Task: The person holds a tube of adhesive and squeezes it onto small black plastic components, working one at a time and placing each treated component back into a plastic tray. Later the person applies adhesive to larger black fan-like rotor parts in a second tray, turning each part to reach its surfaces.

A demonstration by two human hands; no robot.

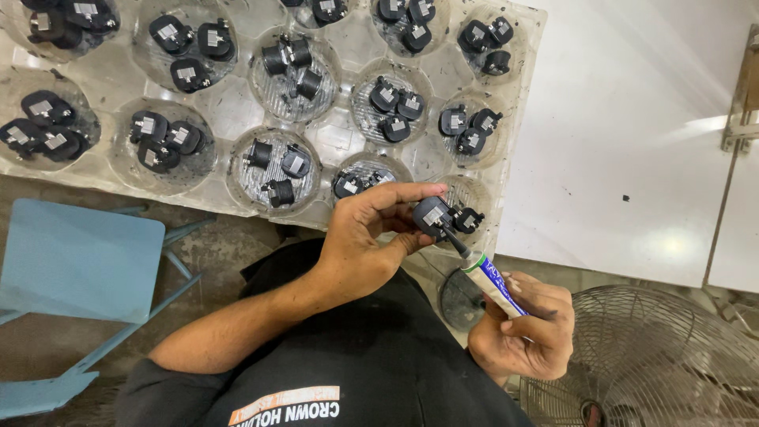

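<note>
At the near edge of the clear plastic tray (340, 138), a small black part (432, 215) is pinched between the thumb and fingertips of the left hand (365, 237), which is closed around it. The part is held just above the tray's nearest round pocket, at the upper right of the hand, with its metal-tabbed face turned upward. Below and to the right, a white and blue tube (494, 282) is gripped in the closed fist of the right hand (526, 328). The tube is slanted up and to the left, and its dark nozzle (454, 241) is laid against the lower right side of the held part. A second black part (468, 219) lies just beside the held one, in the pocket. Other pockets of the tray are filled with similar black parts in small groups. The tray is rested on a white table (632, 142). A blue chair (75, 261) is seen at lower left and a wire fan guard (656, 364) at lower right.
</note>
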